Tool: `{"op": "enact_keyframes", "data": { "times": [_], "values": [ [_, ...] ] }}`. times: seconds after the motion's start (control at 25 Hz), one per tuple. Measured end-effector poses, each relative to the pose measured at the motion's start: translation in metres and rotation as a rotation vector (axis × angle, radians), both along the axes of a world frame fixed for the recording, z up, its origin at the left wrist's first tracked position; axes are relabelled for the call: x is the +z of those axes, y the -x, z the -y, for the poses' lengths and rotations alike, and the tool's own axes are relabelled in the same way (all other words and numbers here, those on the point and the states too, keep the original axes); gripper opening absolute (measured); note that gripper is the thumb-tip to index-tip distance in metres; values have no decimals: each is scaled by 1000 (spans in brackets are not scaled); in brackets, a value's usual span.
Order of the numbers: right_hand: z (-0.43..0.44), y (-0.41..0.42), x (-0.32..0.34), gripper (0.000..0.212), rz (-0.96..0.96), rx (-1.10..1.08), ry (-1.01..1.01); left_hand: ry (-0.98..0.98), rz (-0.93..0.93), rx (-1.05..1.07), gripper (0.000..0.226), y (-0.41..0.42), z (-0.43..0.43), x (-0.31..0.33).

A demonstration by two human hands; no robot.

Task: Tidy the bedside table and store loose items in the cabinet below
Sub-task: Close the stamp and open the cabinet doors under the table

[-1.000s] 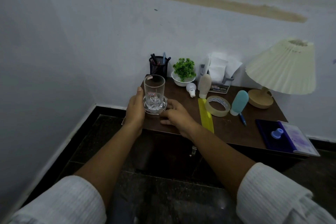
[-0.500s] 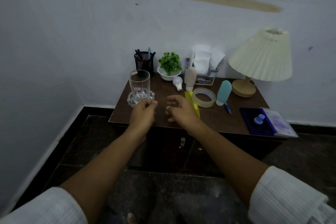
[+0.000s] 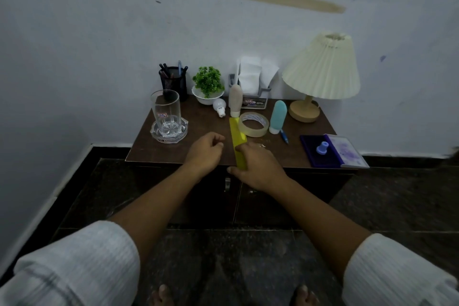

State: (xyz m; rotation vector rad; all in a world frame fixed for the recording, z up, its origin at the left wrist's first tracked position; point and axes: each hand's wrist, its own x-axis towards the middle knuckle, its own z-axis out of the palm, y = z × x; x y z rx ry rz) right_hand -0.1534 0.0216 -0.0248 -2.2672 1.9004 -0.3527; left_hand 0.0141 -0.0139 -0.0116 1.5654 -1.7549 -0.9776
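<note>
A brown bedside table (image 3: 173,151) stands against the wall, with a dark cabinet (image 3: 208,196) below whose doors are closed. My right hand (image 3: 255,169) pinches the near end of a yellow ruler (image 3: 238,136) at the table's front edge. My left hand (image 3: 205,153) hovers just left of it with loosely curled fingers, holding nothing. A clear glass (image 3: 167,113) stands in a glass ashtray (image 3: 155,135) at the table's left. A tape roll (image 3: 253,124), a teal bottle (image 3: 277,117), a beige bottle (image 3: 235,100), a bulb (image 3: 219,106) and a blue pen (image 3: 284,137) lie mid-table.
A black pen holder (image 3: 173,82), a potted plant (image 3: 208,84), a tissue holder (image 3: 252,82) and a cream lamp (image 3: 323,69) line the back wall. A blue stamp pad with a stamp (image 3: 323,149) sits at the right front corner. My bare feet show on the dark floor (image 3: 223,268).
Both hands left the glass and ashtray, which stay at the table's left. My right hand moved right and took hold of the yellow ruler; my left hand followed toward the middle.
</note>
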Motion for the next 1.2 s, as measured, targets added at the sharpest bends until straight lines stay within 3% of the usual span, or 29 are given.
{"op": "enact_keyframes", "data": {
  "times": [0.2, 0.32, 0.44, 0.52, 0.6, 0.72, 0.84, 1.2],
  "values": [
    [-2, -13, -3, 38, 134, 149, -55, 177, 212, -142, 41, -9, -5, -6],
    [5, -15, 4, 35, 268, 200, -129, 203, 370, -198, 47, -17, -5, -6],
    [17, -5, 14, 29, 401, 12, -11, 227, 584, -274, 40, -24, -4, -4],
    [23, 8, 19, 37, 302, -180, 93, 244, 697, -293, 38, -28, -3, -3],
    [28, 22, 20, 49, 151, -244, -35, 257, 764, -280, 38, -32, -1, -3],
    [31, 29, 18, 45, 78, -218, -153, 266, 822, -261, 38, -38, -1, -3],
    [32, 27, 15, 30, 85, -238, -75, 284, 824, -215, 39, -38, -5, -3],
    [27, 24, 9, 25, 122, -276, -21, 324, 758, -68, 34, -32, -10, -5]
  ]
}}
